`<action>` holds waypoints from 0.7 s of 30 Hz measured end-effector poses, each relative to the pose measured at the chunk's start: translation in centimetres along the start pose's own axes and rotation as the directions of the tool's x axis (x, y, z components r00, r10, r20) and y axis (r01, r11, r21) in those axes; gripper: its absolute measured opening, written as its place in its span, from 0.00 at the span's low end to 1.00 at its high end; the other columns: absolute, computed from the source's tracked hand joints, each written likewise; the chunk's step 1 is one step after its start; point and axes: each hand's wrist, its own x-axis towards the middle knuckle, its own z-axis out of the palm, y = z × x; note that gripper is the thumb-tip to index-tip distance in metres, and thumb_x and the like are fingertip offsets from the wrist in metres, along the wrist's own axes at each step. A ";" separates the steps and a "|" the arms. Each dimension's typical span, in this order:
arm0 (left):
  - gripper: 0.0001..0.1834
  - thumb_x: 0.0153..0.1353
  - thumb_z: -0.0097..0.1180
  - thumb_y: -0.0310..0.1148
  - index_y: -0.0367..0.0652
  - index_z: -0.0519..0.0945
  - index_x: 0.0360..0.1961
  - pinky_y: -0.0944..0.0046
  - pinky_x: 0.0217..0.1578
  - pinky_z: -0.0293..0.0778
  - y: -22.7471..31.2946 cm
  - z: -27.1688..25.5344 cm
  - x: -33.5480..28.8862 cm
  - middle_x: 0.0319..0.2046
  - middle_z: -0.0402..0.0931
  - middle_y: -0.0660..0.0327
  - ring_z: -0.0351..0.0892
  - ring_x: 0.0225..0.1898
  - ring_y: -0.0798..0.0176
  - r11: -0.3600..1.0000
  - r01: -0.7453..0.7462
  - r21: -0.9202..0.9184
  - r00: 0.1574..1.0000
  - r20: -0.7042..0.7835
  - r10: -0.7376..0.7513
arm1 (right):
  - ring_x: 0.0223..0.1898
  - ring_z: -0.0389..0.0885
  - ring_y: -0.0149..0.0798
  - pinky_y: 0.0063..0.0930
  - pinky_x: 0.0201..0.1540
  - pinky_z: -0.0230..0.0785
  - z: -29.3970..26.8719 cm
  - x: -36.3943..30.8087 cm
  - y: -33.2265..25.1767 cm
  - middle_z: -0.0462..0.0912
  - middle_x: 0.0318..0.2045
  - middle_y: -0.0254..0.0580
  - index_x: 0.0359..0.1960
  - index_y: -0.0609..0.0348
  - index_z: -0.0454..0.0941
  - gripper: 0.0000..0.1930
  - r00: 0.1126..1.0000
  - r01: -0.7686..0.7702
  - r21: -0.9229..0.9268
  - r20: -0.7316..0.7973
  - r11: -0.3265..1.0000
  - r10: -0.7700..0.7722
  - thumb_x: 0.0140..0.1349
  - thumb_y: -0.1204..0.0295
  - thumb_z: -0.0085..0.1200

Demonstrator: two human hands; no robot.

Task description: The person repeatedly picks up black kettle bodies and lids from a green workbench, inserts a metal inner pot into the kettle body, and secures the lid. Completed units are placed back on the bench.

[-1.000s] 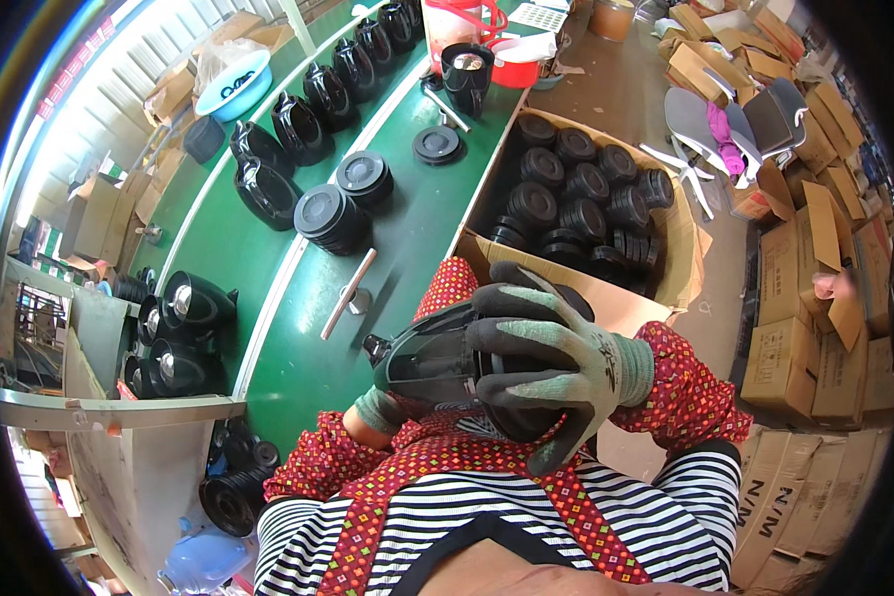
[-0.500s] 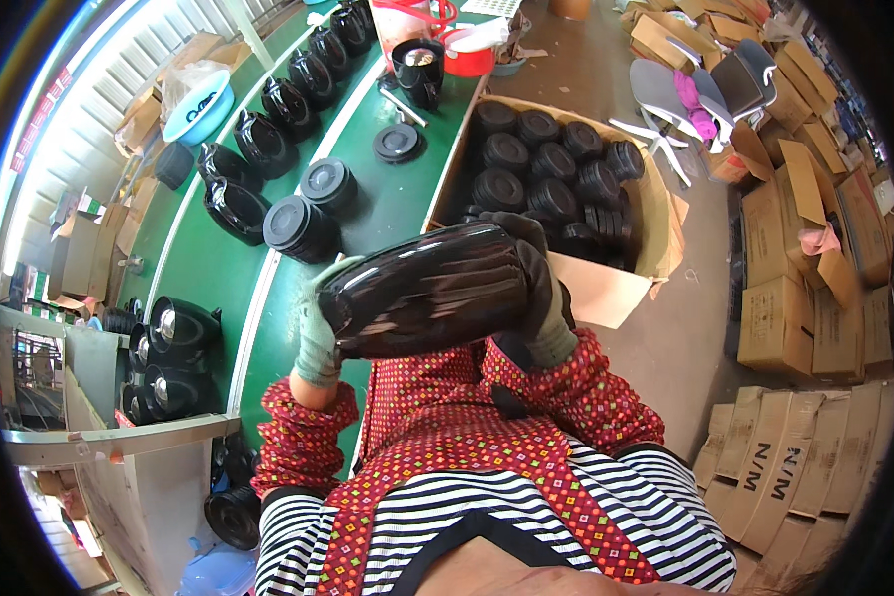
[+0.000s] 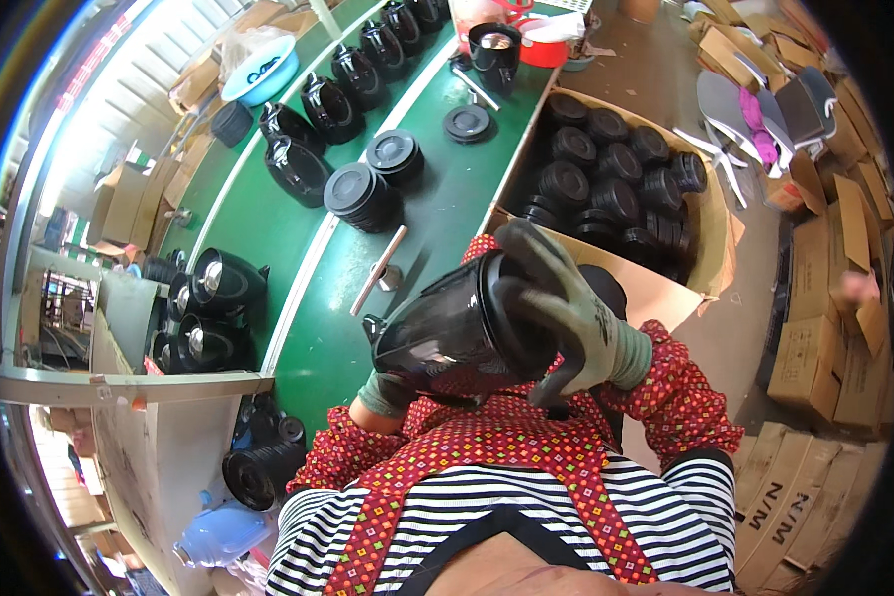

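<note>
Grey-gloved right hand (image 3: 572,316) half-curled around the black vessel's (image 3: 432,333) end, left hand (image 3: 388,391) mostly hidden, grip unclear.

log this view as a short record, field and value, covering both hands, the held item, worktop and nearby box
held item: glossy black vessel, tipped on its side
left hand: gloved, mostly hidden behind the vessel
right hand: gloved, at the vessel's wide round end
worktop: green table
on worktop: stacks of round black lids, row of black vessels, slim metal bar
nearby box: open cardboard carton, holding black discs
</note>
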 end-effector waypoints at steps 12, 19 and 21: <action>0.58 0.67 0.36 0.80 0.39 0.59 0.79 0.29 0.72 0.62 2.0 1.3 0.6 0.76 0.62 0.41 0.64 0.74 0.33 0.893 0.172 0.415 0.936 -0.351 -0.017 | 0.70 0.69 0.62 0.54 0.72 0.60 3.5 -0.2 0.3 0.71 0.69 0.63 0.63 0.58 0.79 0.35 0.912 -0.010 0.160 -0.404 0.987 0.075 0.59 0.50 0.69; 0.19 0.65 0.66 0.33 0.39 0.85 0.56 0.55 0.50 0.84 9.0 3.9 1.6 0.47 0.89 0.50 0.90 0.45 0.55 -0.059 0.179 0.982 0.905 -0.140 0.402 | 0.72 0.69 0.51 0.43 0.75 0.60 8.3 -5.2 2.8 0.69 0.71 0.57 0.67 0.71 0.69 0.26 0.668 -0.338 0.500 -0.470 0.797 0.578 0.71 0.69 0.55; 0.18 0.57 0.68 0.34 0.40 0.87 0.48 0.54 0.47 0.83 10.4 9.4 2.6 0.37 0.87 0.47 0.90 0.43 0.47 -0.212 0.198 0.957 0.916 -0.104 0.387 | 0.73 0.68 0.51 0.44 0.75 0.62 8.9 -5.1 2.9 0.68 0.72 0.57 0.68 0.73 0.67 0.26 0.680 -0.429 0.356 -0.478 0.830 0.557 0.70 0.75 0.54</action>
